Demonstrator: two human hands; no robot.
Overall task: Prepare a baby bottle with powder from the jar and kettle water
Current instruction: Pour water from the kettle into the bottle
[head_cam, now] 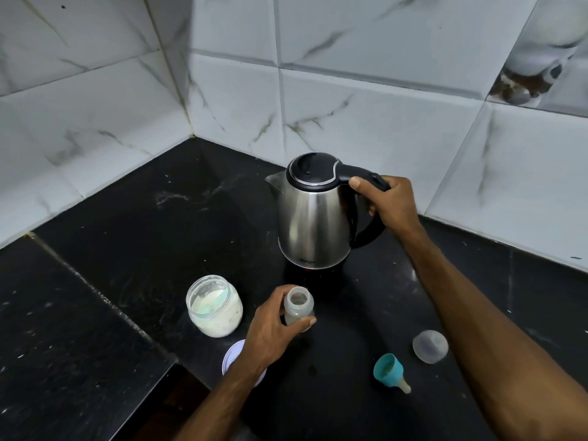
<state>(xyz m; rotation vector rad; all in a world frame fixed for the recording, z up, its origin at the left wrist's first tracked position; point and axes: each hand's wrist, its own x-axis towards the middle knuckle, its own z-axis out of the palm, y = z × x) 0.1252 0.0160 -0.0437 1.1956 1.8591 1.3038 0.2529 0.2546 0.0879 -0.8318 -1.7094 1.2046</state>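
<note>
Right hand [389, 202] grips kettle [313, 218], its small logo unreadable; left hand [273, 329] holds bottle [298, 308].

The right hand [393, 203] is reaching forward on an outstretched bare forearm, its fingers [359, 183] curling round a handle. The left hand [273, 329] is sitting nearer the body, thumb and fingers wrapping a small bottle, wrist angled inward.

Brushed steel kettle [313, 222], satin sheen, glossy black plastic handle under right-hand fingers [358, 183]. Translucent matt plastic baby bottle [299, 308] between left-hand fingers [307, 321]. Clear plastic powder jar [214, 308] just beside. Polished black speckled stone surface [95, 313]. Glossy marble-look wall tiles [366, 106].
</note>
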